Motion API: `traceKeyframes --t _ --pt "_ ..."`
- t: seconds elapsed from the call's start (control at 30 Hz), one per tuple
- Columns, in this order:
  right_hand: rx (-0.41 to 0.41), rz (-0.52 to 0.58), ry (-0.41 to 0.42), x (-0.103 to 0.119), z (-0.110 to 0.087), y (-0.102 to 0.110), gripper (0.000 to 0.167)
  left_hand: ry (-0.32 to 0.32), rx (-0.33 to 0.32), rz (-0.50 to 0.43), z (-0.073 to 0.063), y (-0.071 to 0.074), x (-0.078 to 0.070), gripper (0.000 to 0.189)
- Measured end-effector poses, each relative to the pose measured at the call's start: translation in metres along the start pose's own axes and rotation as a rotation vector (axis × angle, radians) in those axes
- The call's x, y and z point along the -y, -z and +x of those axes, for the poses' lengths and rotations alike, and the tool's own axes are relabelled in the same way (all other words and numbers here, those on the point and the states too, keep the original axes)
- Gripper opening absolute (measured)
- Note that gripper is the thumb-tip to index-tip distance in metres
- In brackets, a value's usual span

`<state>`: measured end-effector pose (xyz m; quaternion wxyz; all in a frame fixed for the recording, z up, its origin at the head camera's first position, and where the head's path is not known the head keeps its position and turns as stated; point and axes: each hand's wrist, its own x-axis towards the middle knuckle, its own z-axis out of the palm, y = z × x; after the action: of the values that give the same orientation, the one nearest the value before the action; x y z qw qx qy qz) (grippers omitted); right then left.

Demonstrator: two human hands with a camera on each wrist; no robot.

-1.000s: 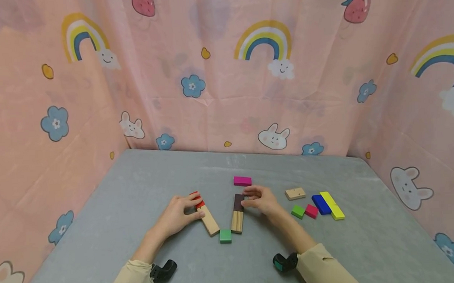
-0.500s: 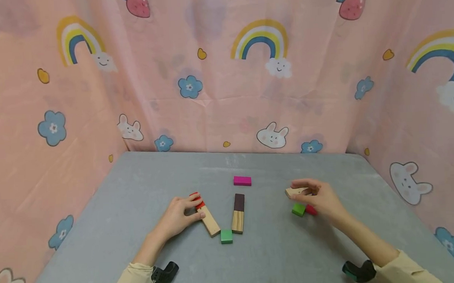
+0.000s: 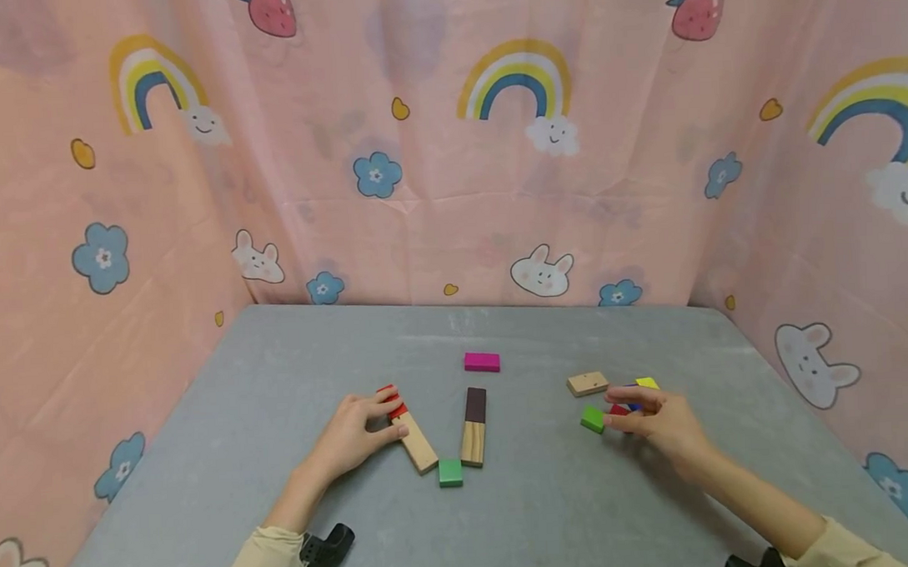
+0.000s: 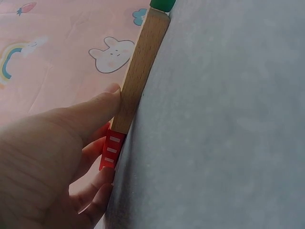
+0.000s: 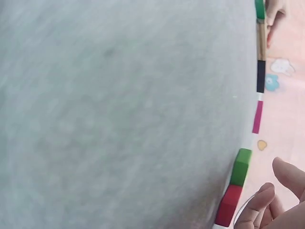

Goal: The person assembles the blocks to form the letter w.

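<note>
My left hand [image 3: 354, 433] rests on a red block [image 3: 399, 409] and the plain wooden block [image 3: 419, 445] lined up with it. In the left wrist view, the thumb touches the wooden block's side, and the fingers lie at the red block [image 4: 112, 149] with its pale marks. My right hand [image 3: 665, 426] is over the right-hand blocks, thumb and index finger apart, with nothing seen between them. Its fingertips are near a light green block [image 3: 592, 420] and a crimson block [image 5: 228, 205]. The hand partly hides the crimson, blue and yellow [image 3: 648, 383] blocks.
A green block [image 3: 451, 473] stands between the wooden block and a striped wooden block [image 3: 472, 444], which meets a dark brown block [image 3: 476, 404]. Beyond lies a magenta block [image 3: 483, 362]. Another wooden block [image 3: 588, 385] lies at right. Patterned pink cloth [image 3: 451, 192] surrounds the grey table [image 3: 335, 329].
My right hand has left the dark brown block, moved right past the single wooden block, then shifted nearer the light green and crimson blocks. My left hand has stayed in place.
</note>
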<state>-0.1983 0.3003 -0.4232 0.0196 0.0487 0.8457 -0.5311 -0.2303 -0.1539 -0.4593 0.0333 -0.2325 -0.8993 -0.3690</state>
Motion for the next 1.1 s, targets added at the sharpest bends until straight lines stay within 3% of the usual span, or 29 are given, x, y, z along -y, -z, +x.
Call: traceKeyframes --t 0.57,1.1 --pt "0.021 -0.008 -0.096 -0.002 0.006 -0.014 0.060 -0.009 0.002 0.000 0.000 0.001 0.001 0.054" --pt "0.020 -0.055 -0.099 0.000 0.010 -0.021 0.053 -0.048 -0.004 -0.012 0.001 0.001 0.003 0.054"
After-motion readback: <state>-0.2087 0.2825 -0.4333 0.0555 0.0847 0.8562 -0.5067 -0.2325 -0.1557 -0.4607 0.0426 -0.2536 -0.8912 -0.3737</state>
